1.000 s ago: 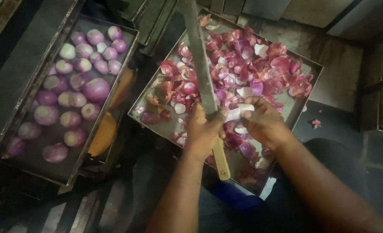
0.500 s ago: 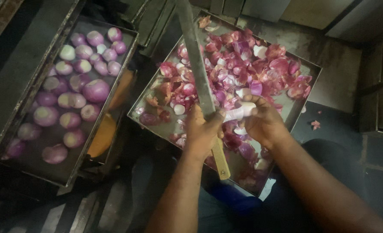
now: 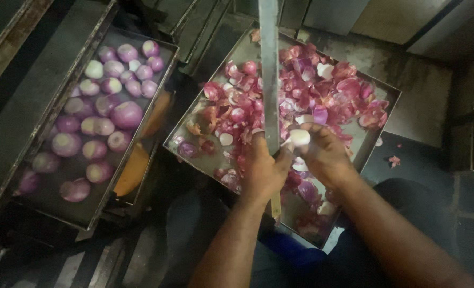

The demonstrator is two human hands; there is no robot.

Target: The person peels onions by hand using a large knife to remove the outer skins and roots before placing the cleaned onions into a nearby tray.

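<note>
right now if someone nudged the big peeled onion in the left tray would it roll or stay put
The big peeled onion is round and smooth, so it would probably roll. Smaller peeled onions crowd it on most sides, so it likely wouldn't go far. The bare glossy surface may be slippery to grip, and it looks firm, not fragile.

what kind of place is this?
Probably a commercial kitchen prep area: a metal tray of peeled purple onions, another steel tray heaped with red onion skins, and a long upright blade.
</note>
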